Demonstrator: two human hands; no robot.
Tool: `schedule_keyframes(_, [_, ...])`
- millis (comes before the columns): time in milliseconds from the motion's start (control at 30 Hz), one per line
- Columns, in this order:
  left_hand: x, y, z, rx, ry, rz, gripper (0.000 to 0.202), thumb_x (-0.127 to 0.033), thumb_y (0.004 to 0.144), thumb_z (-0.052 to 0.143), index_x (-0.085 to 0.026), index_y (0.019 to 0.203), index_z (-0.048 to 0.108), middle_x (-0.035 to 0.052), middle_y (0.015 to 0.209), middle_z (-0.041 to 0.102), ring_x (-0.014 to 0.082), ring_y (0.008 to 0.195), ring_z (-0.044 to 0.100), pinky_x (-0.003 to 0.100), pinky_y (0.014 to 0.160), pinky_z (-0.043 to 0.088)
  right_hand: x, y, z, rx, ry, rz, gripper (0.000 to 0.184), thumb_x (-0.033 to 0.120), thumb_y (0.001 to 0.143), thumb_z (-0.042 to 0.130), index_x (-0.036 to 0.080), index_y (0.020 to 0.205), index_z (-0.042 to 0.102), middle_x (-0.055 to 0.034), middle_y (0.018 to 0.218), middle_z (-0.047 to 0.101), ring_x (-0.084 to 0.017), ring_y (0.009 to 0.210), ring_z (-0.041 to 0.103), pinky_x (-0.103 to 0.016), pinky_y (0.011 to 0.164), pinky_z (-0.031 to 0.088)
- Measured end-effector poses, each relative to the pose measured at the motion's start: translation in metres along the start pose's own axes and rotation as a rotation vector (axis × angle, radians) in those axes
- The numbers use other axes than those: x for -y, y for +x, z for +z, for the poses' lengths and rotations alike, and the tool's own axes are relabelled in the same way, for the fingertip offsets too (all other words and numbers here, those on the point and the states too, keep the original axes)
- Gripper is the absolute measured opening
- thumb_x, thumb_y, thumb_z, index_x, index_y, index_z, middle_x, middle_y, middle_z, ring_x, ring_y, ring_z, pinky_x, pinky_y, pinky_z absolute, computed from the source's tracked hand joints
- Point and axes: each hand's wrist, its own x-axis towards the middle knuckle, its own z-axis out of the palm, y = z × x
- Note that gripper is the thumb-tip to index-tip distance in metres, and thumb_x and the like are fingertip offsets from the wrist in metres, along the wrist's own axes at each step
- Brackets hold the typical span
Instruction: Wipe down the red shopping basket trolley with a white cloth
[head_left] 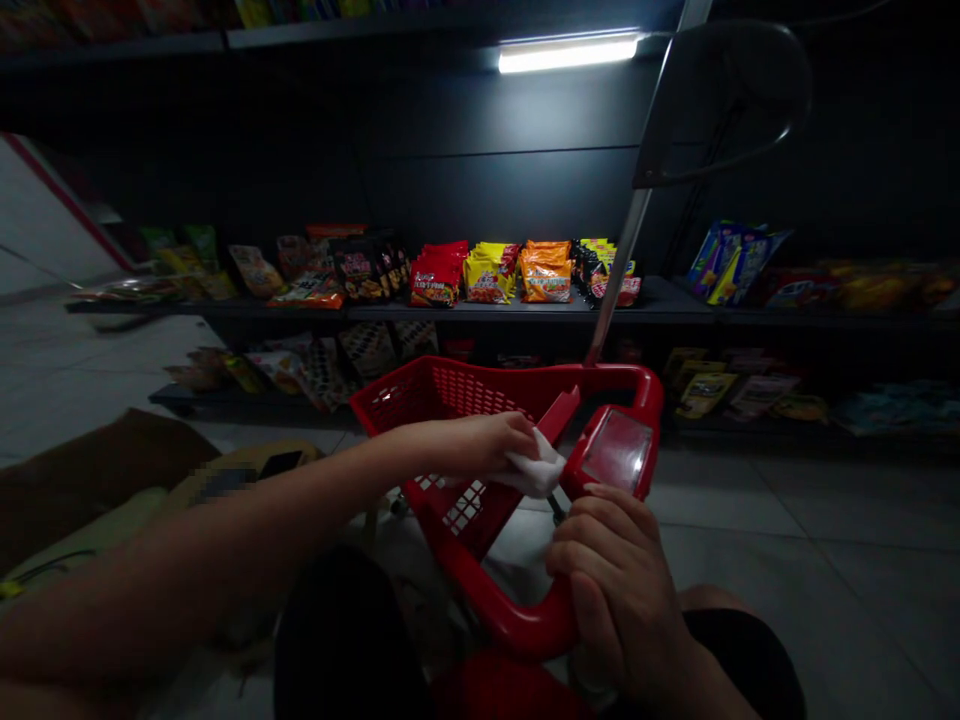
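**Your left hand (487, 445) is pressing a white cloth (536, 468) to a red shopping cart (517, 375)**

At the lower left, a brown fabric (90, 480) and a yellow bag (247, 465) with a blurred patch are lying beside your outstretched left arm. Your left fingers (510, 435) are curling closed over the white cloth, pinching it against the red divider inside the cart's near end. The cart is standing on the tiled floor (825, 500) right in front of you, tilted toward you, with its metal pole (622, 260) rising to the upper right. Your right fingers (592, 530) are wrapping firmly around the cart's lower red rim, just beside a clear plastic panel (619, 450). Beyond the cart, packets of instant noodles (491, 272) are filling the dark shelves (652, 300) across the middle of the frame, while a fluorescent tube (568, 55) is glowing at the top.
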Motion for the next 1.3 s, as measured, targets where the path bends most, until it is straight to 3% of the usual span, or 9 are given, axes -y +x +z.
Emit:
schedule_keyframes(167, [-0.031,-0.043,-0.021,0.308,-0.143,-0.006,0.032,-0.005,0.085,0.059,-0.026,0.105,0.073,0.0011,0.108,0.07,0.0155,0.098,0.067,0.02,0.087,0.05,-0.006,-0.002,-0.006,-0.019,-0.014,0.011,0.029,0.011,0.089,0.035,0.022,0.077,0.059,0.0001,0.072,0.06,-0.017,0.08,0.055,-0.041,0.099,0.033])
schedule_keyframes(433, [-0.042,-0.016,0.004,0.087,0.136,-0.179,0.037,-0.012,0.085,0.055,-0.029,0.114,0.069,0.0016,0.113,0.063,0.0163,0.095,0.063,0.024,0.083,0.046,-0.03,-0.001,-0.011,-0.032,-0.04,0.057,0.032,0.013,0.093,0.034,0.022,0.076,0.059,0.0002,0.074,0.063,-0.016,0.083,0.057,-0.042,0.1,0.033])
schedule_keyframes(633, [-0.021,-0.02,-0.036,0.318,-0.107,-0.153,0.028,-0.012,0.082,0.056,-0.021,0.104,0.071,0.0016,0.104,0.066,0.0161,0.09,0.063,0.024,0.083,0.048,-0.036,0.008,0.001,-0.032,-0.075,0.05,0.029,0.017,0.095,0.037,0.022,0.078,0.06,0.0008,0.074,0.063,-0.016,0.082,0.056,-0.041,0.101,0.032])
schedule_keyframes(733, [-0.018,-0.038,-0.049,0.101,-0.284,-0.252,0.023,-0.022,0.088,0.056,-0.015,0.106,0.068,0.0032,0.104,0.067,0.0163,0.092,0.063,0.024,0.08,0.05,-0.035,0.011,0.006,-0.048,-0.076,0.072,0.03,0.018,0.095,0.037,0.022,0.077,0.06,0.0007,0.073,0.062,-0.016,0.082,0.056,-0.041,0.101,0.033])
schedule_keyframes(800, [-0.023,-0.051,-0.038,-0.084,-0.235,-0.27,0.024,-0.023,0.091,0.054,-0.015,0.109,0.067,0.0042,0.109,0.066,0.0164,0.098,0.062,0.025,0.087,0.05,-0.037,0.013,0.009,-0.057,-0.077,0.081,0.031,0.018,0.096,0.036,0.022,0.076,0.059,0.0003,0.073,0.062,-0.016,0.082,0.056,-0.041,0.101,0.033])
schedule_keyframes(867, [-0.032,-0.061,-0.012,-0.14,-0.142,-0.19,0.026,-0.021,0.093,0.053,-0.021,0.116,0.065,0.0045,0.123,0.064,0.0179,0.114,0.059,0.029,0.101,0.045,-0.041,0.014,0.012,-0.067,-0.086,0.088,0.031,0.018,0.096,0.036,0.022,0.074,0.059,0.0,0.072,0.062,-0.016,0.081,0.056,-0.041,0.1,0.034])
schedule_keyframes(1100, [-0.072,-0.059,0.079,-0.538,0.057,0.004,0.033,-0.024,0.097,0.048,-0.027,0.13,0.052,0.0076,0.128,0.063,0.0212,0.12,0.056,0.039,0.106,0.044,-0.046,0.021,0.023,-0.098,-0.134,0.099,0.033,0.019,0.096,0.034,0.021,0.073,0.058,-0.0014,0.072,0.063,-0.017,0.082,0.056,-0.041,0.099,0.035])
schedule_keyframes(1200, [-0.059,-0.063,0.095,-0.659,0.154,0.095,0.036,-0.021,0.096,0.051,-0.03,0.131,0.051,0.0071,0.13,0.061,0.0225,0.127,0.053,0.043,0.11,0.041,-0.043,0.022,0.021,-0.065,-0.148,0.109,0.035,0.019,0.097,0.034,0.022,0.074,0.059,-0.0012,0.073,0.064,-0.017,0.084,0.057,-0.04,0.101,0.034])
schedule_keyframes(1300, [-0.019,-0.079,0.106,-0.801,0.17,0.104,0.034,-0.02,0.093,0.058,-0.032,0.125,0.052,0.0062,0.128,0.059,0.0218,0.128,0.054,0.042,0.108,0.045,-0.04,0.023,0.021,-0.043,-0.164,0.112,0.034,0.02,0.097,0.035,0.022,0.074,0.061,-0.0006,0.073,0.064,-0.017,0.084,0.057,-0.039,0.102,0.034])
